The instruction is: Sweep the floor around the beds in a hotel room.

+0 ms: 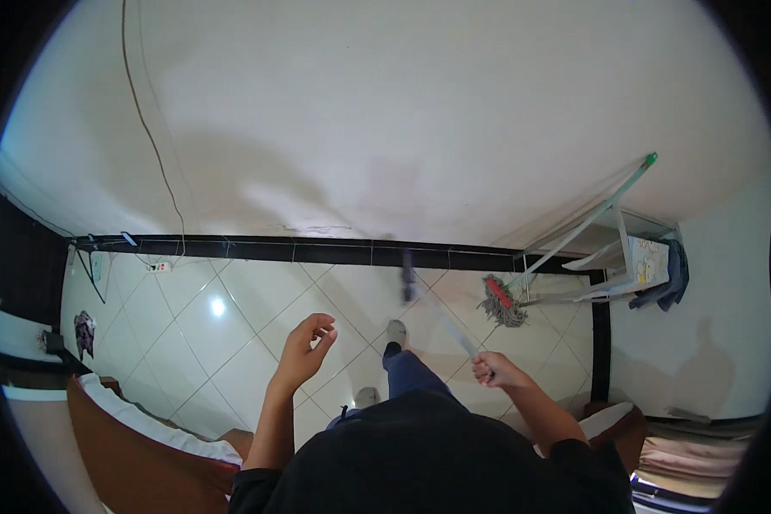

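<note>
My right hand grips a pale long handle that angles up and away to a blurred dark head, probably a broom's, by the black baseboard of the white wall. My left hand is empty, held in the air with fingers loosely curved and apart. Below me are my feet in pale slippers on the white tiled floor.
A mop with green-tipped pole stands by a metal rack with dark cloth at right. A power strip, cable and dark bundle are at left. Brown-and-white furniture flanks me behind.
</note>
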Available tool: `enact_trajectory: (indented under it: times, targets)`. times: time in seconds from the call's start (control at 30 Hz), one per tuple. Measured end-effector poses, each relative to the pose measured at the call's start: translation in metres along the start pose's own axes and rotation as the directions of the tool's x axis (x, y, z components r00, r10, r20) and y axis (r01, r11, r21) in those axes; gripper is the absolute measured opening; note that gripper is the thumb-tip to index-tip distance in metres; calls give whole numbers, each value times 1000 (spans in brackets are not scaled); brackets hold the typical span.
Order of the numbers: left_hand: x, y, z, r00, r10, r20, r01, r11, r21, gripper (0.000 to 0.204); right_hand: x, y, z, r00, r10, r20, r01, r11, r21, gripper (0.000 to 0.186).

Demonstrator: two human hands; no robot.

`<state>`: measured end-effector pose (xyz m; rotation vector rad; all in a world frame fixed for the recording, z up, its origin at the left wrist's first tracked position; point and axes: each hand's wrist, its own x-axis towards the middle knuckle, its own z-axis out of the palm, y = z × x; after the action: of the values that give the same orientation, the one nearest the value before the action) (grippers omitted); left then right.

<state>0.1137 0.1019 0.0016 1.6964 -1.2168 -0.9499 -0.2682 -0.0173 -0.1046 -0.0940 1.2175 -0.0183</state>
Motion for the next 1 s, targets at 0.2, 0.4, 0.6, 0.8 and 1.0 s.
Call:
enact_trajectory:
  times: [0.2,0.4,0.6,0.8,1.0]
  targets:
    - [53,29,3,999,-21,-44,19,999,-44,17,63,-110,-28,906,-191,-377,-70,812,-579,12]
    - [70,37,0,982,-91,-166,91,996,-11,19,150,-112,85,991,3,-130,-89,746,-660,16]
    - [82,36,1,966,-155,-208,154,988,-20,20,159,-94,157,949,314,-25,-290,837,-465,23]
    - [105,24,-19,984,-108,-144,102,994,-46,19,104,-135,104,985,166,53,-73,667,-741,17]
    - [125,7,-55,997,-70,-22,70,997,-10,17,-1,-144,57,948,-154,-277,-146,565,-812,10]
